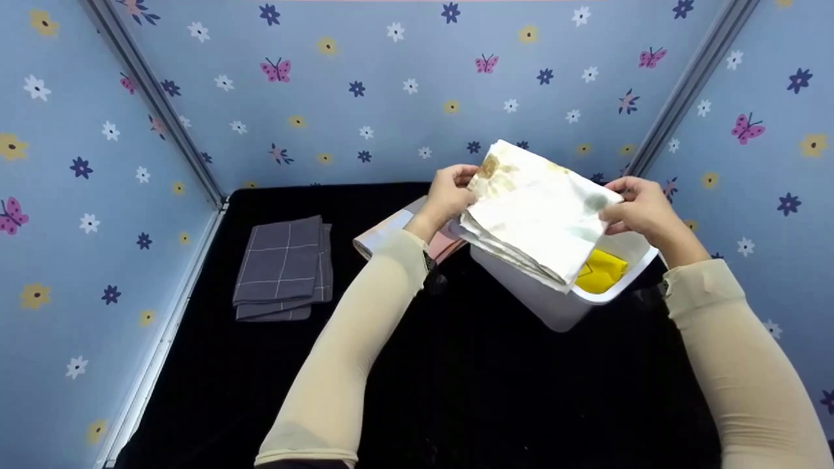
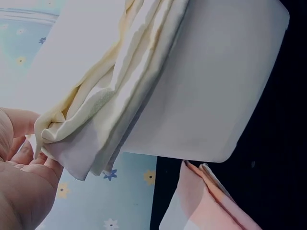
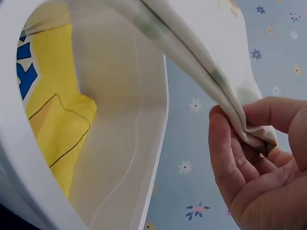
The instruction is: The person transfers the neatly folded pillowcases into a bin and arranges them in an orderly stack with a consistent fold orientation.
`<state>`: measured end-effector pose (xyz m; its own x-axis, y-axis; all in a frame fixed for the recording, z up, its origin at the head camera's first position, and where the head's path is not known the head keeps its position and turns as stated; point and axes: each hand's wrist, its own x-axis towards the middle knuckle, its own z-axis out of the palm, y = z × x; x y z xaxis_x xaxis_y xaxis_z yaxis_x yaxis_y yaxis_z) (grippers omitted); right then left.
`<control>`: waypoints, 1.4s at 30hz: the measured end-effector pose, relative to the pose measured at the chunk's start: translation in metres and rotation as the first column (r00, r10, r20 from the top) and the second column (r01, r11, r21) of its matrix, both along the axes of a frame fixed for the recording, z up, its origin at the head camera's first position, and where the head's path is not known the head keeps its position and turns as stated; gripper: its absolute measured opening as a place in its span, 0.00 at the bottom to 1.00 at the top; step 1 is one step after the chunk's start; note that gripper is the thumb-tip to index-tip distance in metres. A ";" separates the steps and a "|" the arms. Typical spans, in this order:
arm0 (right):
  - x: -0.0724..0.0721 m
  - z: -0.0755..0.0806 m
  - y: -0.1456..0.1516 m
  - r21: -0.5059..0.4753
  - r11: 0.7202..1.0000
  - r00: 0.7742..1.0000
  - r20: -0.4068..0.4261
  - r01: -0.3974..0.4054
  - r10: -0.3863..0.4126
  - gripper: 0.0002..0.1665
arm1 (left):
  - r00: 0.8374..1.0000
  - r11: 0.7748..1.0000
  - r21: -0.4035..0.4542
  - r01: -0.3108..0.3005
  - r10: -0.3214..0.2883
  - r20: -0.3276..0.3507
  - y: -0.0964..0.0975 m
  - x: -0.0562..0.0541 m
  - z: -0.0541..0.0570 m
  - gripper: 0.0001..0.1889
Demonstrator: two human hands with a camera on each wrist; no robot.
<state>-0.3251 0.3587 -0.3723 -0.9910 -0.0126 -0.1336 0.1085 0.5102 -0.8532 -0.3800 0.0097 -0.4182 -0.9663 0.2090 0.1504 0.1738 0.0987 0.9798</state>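
A folded white cloth (image 1: 534,208) with a faint floral print is held up between both hands, tilted above a white plastic bin (image 1: 521,280). My left hand (image 1: 449,195) pinches its left edge, thumb on top; the left wrist view shows the stacked layers of the cloth (image 2: 110,96) beside that hand (image 2: 24,167). At the opposite corner my right hand (image 1: 642,208) pinches the cloth between thumb and fingers, seen closely at the right hand (image 3: 264,158) in the right wrist view. Inside the bin lies a yellow cloth (image 3: 57,120) with blue lettering and dark lines.
A folded grey cloth (image 1: 280,264) with a white grid lies on the left of the black table (image 1: 391,391). Behind my left forearm lies a folded pink, white and orange cloth (image 1: 388,231), partly hidden. Flower-patterned walls (image 1: 391,85) enclose the back and sides.
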 end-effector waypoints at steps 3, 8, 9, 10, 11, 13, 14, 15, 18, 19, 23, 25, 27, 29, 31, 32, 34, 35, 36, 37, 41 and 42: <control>-0.002 -0.003 0.004 0.027 0.999 0.999 0.035 -0.017 0.016 0.29 | 1.000 1.000 -0.017 0.020 -0.020 0.002 0.003 0.000 -0.005 0.33; -0.004 -0.011 0.011 0.028 0.999 0.999 0.043 -0.029 0.027 0.29 | 0.999 0.997 -0.058 0.045 -0.044 0.015 0.007 0.002 -0.011 0.33; -0.005 -0.013 0.012 0.022 0.999 0.999 0.044 -0.028 0.027 0.29 | 0.998 0.996 -0.068 0.053 -0.052 0.021 0.007 0.002 -0.012 0.33; -0.005 -0.015 0.014 0.016 1.000 0.999 0.046 -0.025 0.025 0.29 | 0.998 0.995 -0.078 0.062 -0.060 0.026 0.007 0.003 -0.013 0.33; -0.006 -0.016 0.015 0.011 1.000 0.999 0.047 -0.023 0.022 0.29 | 0.997 0.993 -0.088 0.073 -0.070 0.031 0.007 0.004 -0.013 0.33; -0.007 -0.020 0.017 0.004 1.000 0.999 0.049 -0.013 0.013 0.29 | 0.994 0.990 -0.095 0.101 -0.097 0.048 0.007 0.005 -0.014 0.33; -0.007 -0.021 0.018 0.002 1.000 0.999 0.049 -0.009 0.009 0.29 | 0.992 0.989 -0.094 0.116 -0.110 0.058 0.007 0.006 -0.014 0.34; -0.007 -0.022 0.019 0.001 1.000 0.999 0.048 -0.005 0.005 0.28 | 0.989 0.987 -0.091 0.133 -0.126 0.073 0.007 0.006 -0.014 0.34; -0.008 -0.024 0.022 -0.001 1.000 0.999 0.047 0.009 -0.009 0.27 | 0.974 0.978 -0.081 0.190 -0.177 0.142 0.005 0.008 -0.013 0.38; -0.008 -0.024 0.023 -0.004 1.000 0.999 0.047 0.012 -0.012 0.27 | 0.967 0.974 -0.086 0.210 -0.194 0.166 0.004 0.008 -0.013 0.39; -0.009 -0.026 0.026 -0.009 1.000 0.998 0.052 0.028 -0.027 0.26 | 0.931 0.942 -0.137 0.306 -0.266 0.251 0.003 0.010 -0.012 0.49; -0.008 -0.027 0.027 -0.009 1.000 0.998 0.059 0.028 -0.027 0.26 | 0.918 0.925 -0.164 0.344 -0.294 0.265 0.003 0.010 -0.012 0.52; -0.007 -0.027 0.028 -0.004 1.000 0.998 0.066 0.024 -0.024 0.27 | 0.913 0.916 -0.175 0.361 -0.308 0.269 0.003 0.010 -0.012 0.54; -0.007 -0.028 0.029 0.005 1.000 0.997 0.070 0.020 -0.021 0.27 | 0.924 0.915 -0.202 0.350 -0.300 0.239 0.004 0.009 -0.012 0.53; -0.006 -0.028 0.029 0.011 1.000 0.997 0.070 0.016 -0.017 0.26 | 0.939 0.923 -0.219 0.316 -0.273 0.207 0.005 0.008 -0.013 0.51; -0.006 -0.028 0.030 0.013 1.000 0.997 0.070 0.015 -0.016 0.26 | 0.948 0.928 -0.227 0.296 -0.256 0.188 0.007 0.007 -0.013 0.50; -0.006 -0.027 0.031 0.015 1.000 0.998 0.068 0.017 -0.018 0.25 | 0.965 0.937 -0.246 0.248 -0.215 0.153 0.010 0.006 -0.014 0.45; -0.006 -0.027 0.032 0.015 1.000 0.998 0.067 0.019 -0.020 0.25 | 0.972 0.943 -0.247 0.222 -0.193 0.136 0.011 0.005 -0.015 0.43; -0.006 -0.027 0.032 0.013 1.000 0.998 0.066 0.021 -0.022 0.25 | 0.979 0.950 -0.245 0.194 -0.170 0.117 0.013 0.004 -0.015 0.40; -0.005 -0.026 0.033 0.013 1.000 0.998 0.064 0.025 -0.025 0.25 | 0.985 0.956 -0.244 0.166 -0.146 0.096 0.015 0.003 -0.016 0.37; -0.005 -0.025 0.035 0.022 0.999 0.998 0.050 0.039 -0.040 0.23 | 0.998 0.973 -0.221 0.061 -0.063 -0.003 0.021 -0.001 -0.017 0.29; -0.004 -0.024 0.035 0.018 0.999 0.998 0.044 0.041 -0.041 0.22 | 0.998 0.977 -0.210 0.040 -0.047 -0.029 0.023 -0.002 -0.017 0.27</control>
